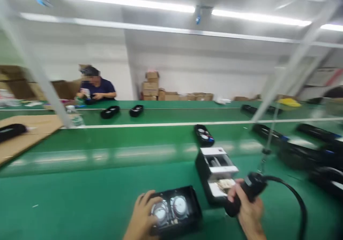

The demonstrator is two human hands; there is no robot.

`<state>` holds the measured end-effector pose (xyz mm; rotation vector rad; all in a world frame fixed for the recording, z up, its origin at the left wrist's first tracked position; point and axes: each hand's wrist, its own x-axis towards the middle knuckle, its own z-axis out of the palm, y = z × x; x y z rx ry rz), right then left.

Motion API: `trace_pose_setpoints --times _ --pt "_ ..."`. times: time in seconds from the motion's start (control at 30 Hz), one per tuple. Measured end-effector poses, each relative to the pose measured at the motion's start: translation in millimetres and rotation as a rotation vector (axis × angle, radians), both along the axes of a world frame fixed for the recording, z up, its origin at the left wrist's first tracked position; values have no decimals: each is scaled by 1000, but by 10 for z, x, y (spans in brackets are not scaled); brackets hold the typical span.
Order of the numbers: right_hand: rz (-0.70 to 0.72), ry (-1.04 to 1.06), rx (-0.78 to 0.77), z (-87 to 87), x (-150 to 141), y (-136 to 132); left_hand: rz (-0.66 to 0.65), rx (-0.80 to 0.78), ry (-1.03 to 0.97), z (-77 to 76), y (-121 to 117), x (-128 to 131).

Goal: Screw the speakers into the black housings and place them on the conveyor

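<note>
In the head view, my left hand [143, 215] grips the left end of a black speaker housing [197, 206]. Two round drivers with pale centres show in its open face, and my fingers partly cover the left one. My right hand [249, 211] is wrapped round a black electric screwdriver [252, 186], whose cable curves off to the right. The tool's tip is blurred and I cannot make it out. Just left of that hand stands a black and white partitioned box [202, 172] with small pale parts in its front compartment.
Another speaker housing [203, 134] lies behind the box. Several black units [297, 149] crowd the right side. A hanging cord [272, 133] meets the screwdriver's top. Cardboard [40, 127] and a plastic bottle [75, 116] are at left. A person [99, 88] sits across the tables.
</note>
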<state>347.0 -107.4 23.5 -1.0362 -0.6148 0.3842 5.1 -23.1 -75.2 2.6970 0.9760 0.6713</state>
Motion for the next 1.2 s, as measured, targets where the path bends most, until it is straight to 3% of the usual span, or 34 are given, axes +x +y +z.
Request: trace_pose_setpoints --times 0.1,0.17,0.23,0.37,0.5,0.67,0.8,0.97,1.2 --pt "-117 11 121 335 220 -134 21 132 -68 19 -76 57" --pt "-169 -66 188 550 249 -76 24 166 -60 72 -115 111" --pt "-169 -142 162 658 248 31 13 182 -36 143 -130 141" --pt "-99 -203 9 572 255 188 -7 154 2 261 -119 115" --pt "35 -259 -90 502 153 114 -21 79 3 329 -158 94" --pt "358 -118 87 590 -349 -104 4 29 -33 383 -259 140" --pt "531 -100 134 526 -743 -96 17 30 -27 406 -285 145" --pt "588 -131 103 411 -907 10 -12 -17 -10 419 -283 134" --pt "613 -110 74 382 -962 62 -9 -37 -8 430 -282 125"
